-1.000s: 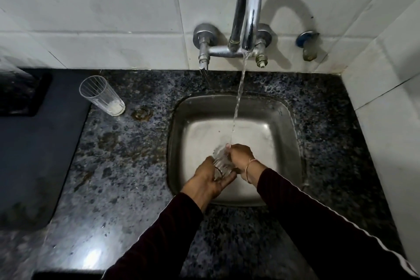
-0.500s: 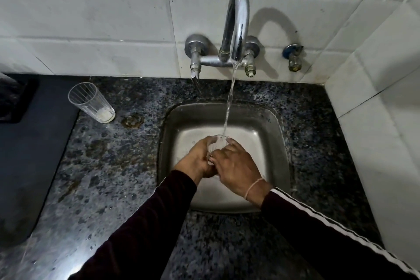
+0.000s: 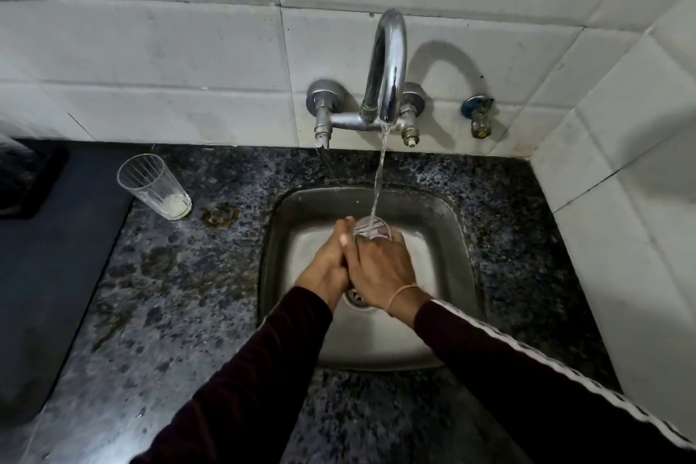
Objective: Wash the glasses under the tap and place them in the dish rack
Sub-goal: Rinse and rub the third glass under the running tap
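Granite counter point(image 3: 158, 313), steel sink point(image 3: 457, 237): glass point(image 3: 371, 229) is clasped by left hand point(image 3: 325, 267) and right hand point(image 3: 380, 267) under tap point(image 3: 388, 64). Wet grip may slip; breakage is risked.

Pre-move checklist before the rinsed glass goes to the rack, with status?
1. Glass in hands held by both left hand and right hand: ok.
2. Stream from tap landing in its open mouth: ok.
3. Glass clean inside: cannot tell.
4. Dish rack in view: not ok, none visible.
5. Second glass on counter washed: not ok, white residue at its bottom.
6. Sink free below the hands: ok.
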